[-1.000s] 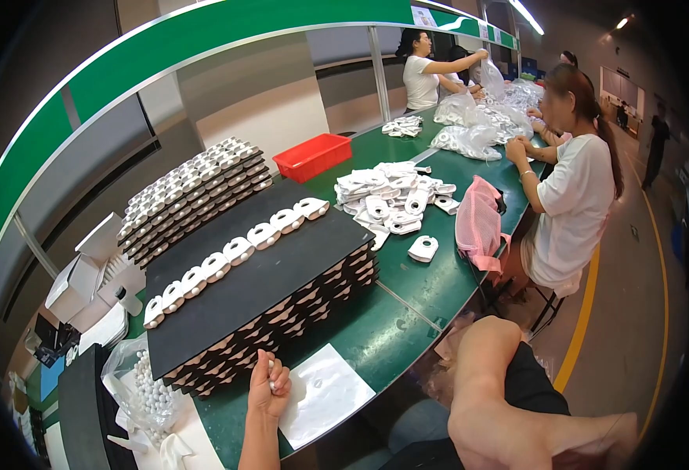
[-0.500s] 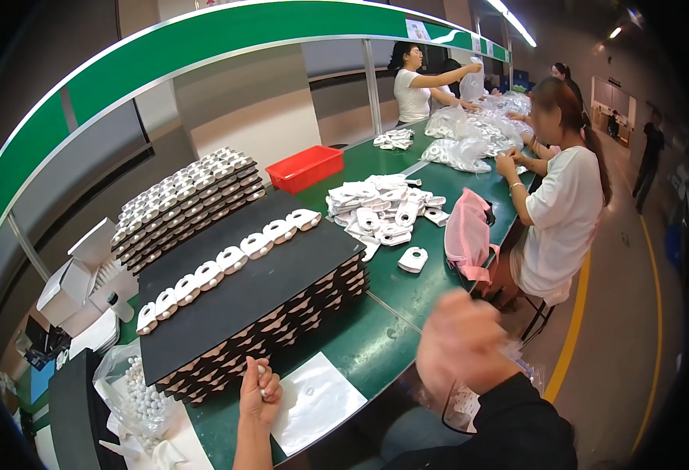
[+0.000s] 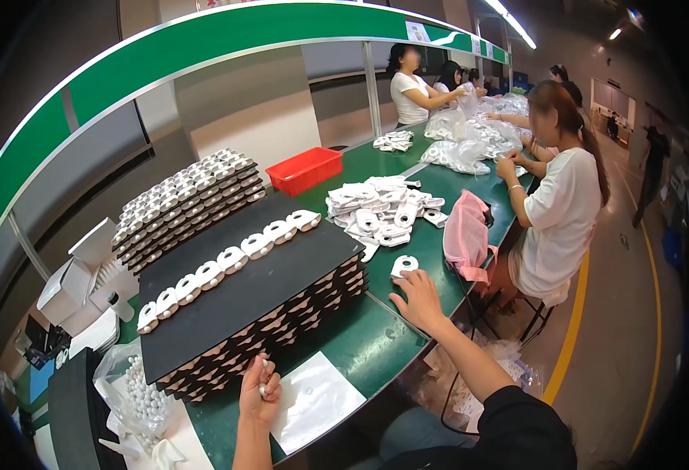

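My left hand [image 3: 259, 392] is curled closed beside the near end of the stack, with small white balls [image 3: 264, 387] showing between its fingers. Out over the green table, my right hand [image 3: 419, 301] has its fingers spread, and the fingertips reach the near edge of a single white plastic part [image 3: 405, 265] with a round hole. Whether they touch it or only overlap it, I cannot tell. Just beyond lies a heap of similar white parts [image 3: 383, 205]. A row of such parts [image 3: 231, 258] runs across the black board [image 3: 282, 270] on top of the layered stack.
Left of the stack are a clear bag of white balls [image 3: 142, 395] and a white box [image 3: 74, 290]. A second stack [image 3: 184, 204] and a red bin [image 3: 305, 169] stand behind. A white sheet [image 3: 317, 399] lies in front; a pink bag [image 3: 467, 235] and a seated co-worker [image 3: 564, 211] are to the right.
My right hand has moved away from me to the single white part, its fingers spreading out. My left hand has stayed nearly still. A co-worker at the back has lowered a clear bag.
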`<action>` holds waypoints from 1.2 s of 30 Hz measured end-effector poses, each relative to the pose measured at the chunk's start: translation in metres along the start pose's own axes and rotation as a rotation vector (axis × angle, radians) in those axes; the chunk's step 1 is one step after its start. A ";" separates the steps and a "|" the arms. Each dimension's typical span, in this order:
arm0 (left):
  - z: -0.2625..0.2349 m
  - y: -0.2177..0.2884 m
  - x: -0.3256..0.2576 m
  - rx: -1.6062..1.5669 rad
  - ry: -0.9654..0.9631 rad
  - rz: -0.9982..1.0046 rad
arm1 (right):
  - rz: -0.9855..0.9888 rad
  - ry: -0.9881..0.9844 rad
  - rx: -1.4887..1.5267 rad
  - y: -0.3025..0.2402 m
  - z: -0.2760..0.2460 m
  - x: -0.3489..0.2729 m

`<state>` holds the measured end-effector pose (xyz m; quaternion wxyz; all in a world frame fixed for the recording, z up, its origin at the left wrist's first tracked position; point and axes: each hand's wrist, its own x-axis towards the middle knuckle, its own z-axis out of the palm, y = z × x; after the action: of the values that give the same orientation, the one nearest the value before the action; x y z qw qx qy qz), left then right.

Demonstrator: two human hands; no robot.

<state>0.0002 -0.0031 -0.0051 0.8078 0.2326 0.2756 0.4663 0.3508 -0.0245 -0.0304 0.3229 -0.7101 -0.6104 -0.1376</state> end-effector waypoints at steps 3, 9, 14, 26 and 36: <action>-0.001 -0.001 0.000 0.018 -0.012 0.011 | -0.038 0.020 0.141 -0.005 -0.008 -0.004; 0.005 -0.001 -0.001 0.151 0.009 0.068 | 0.114 -0.068 0.513 -0.001 -0.017 -0.007; 0.000 -0.001 0.000 0.118 -0.059 0.026 | 0.011 -0.101 0.332 0.023 -0.022 -0.004; 0.012 -0.001 -0.005 0.237 -0.021 0.081 | -0.064 -0.605 0.163 -0.024 -0.081 0.024; 0.009 0.000 0.000 0.260 -0.039 0.064 | 0.143 -0.635 1.291 -0.109 -0.014 -0.024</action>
<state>0.0064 -0.0040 0.0018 0.7607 0.3531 0.3104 0.4475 0.2445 -0.0465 -0.0023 0.4932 -0.4217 -0.5863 0.4849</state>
